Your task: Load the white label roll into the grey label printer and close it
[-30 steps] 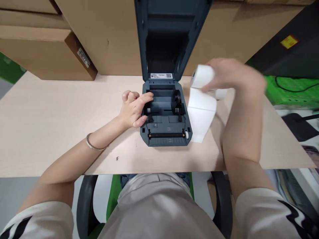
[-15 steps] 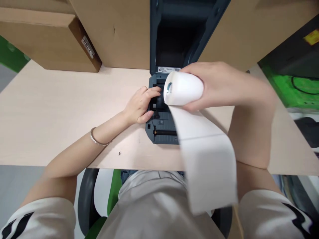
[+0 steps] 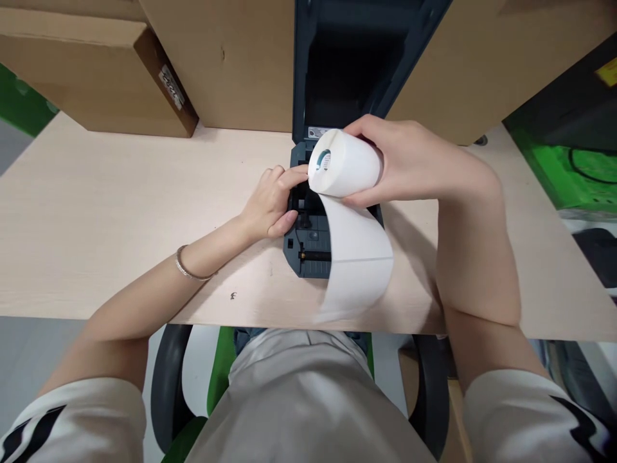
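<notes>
My right hand (image 3: 402, 154) is closed around a roll of white labels (image 3: 349, 164), held above the right part of a dark label printer (image 3: 315, 231). The roll's hollow core faces left, and its loose strip hangs down in front over the printer and toward the table edge. At the printer's left side lies my left hand (image 3: 270, 202), thumb and index finger apart. Its thumb rests on the left rim, and its index fingertip reaches the roll's left end. The printer's lid (image 3: 351, 71) stands raised behind. The roll and strip hide much of the printer's inside.
Cardboard boxes (image 3: 96, 77) stand along the back of the pale wooden table (image 3: 96, 212). A black and green box (image 3: 578, 161) is at the right, near a dark object (image 3: 596, 254). The chair's armrests (image 3: 168, 386) sit below the table's front edge.
The roll has moved slightly left and up in my right hand, its core turned more into view. Its loose strip has swung left and back over the printer. My left hand stays nearly still.
</notes>
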A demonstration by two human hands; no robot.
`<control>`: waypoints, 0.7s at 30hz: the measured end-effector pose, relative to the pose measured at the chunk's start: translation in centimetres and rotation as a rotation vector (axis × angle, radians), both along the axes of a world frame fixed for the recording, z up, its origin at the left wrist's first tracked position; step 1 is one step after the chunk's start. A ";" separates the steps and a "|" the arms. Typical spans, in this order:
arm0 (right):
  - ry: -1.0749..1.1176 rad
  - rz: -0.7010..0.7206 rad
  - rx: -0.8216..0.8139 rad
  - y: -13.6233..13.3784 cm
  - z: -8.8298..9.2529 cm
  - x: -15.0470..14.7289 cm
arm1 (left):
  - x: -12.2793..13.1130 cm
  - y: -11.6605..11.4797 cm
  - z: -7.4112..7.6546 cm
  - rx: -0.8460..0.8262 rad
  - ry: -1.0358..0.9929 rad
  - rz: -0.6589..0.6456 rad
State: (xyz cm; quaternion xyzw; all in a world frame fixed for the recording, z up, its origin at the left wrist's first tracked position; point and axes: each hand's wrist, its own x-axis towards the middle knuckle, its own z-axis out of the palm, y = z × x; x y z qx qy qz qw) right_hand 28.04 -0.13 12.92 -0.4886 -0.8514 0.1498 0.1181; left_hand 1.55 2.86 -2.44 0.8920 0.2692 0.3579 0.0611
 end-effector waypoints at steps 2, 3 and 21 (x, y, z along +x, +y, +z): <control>-0.017 -0.004 -0.013 0.1 0.0 0.0 | 0.0 -0.1 -0.1 0.024 0.006 0.032; -0.020 -0.002 -0.008 0.1 0.0 0.0 | 0.0 -0.3 -0.2 0.038 0.010 0.052; 0.041 -0.007 -0.043 0.8 0.1 0.9 | -2.1 1.1 0.1 0.213 0.123 0.008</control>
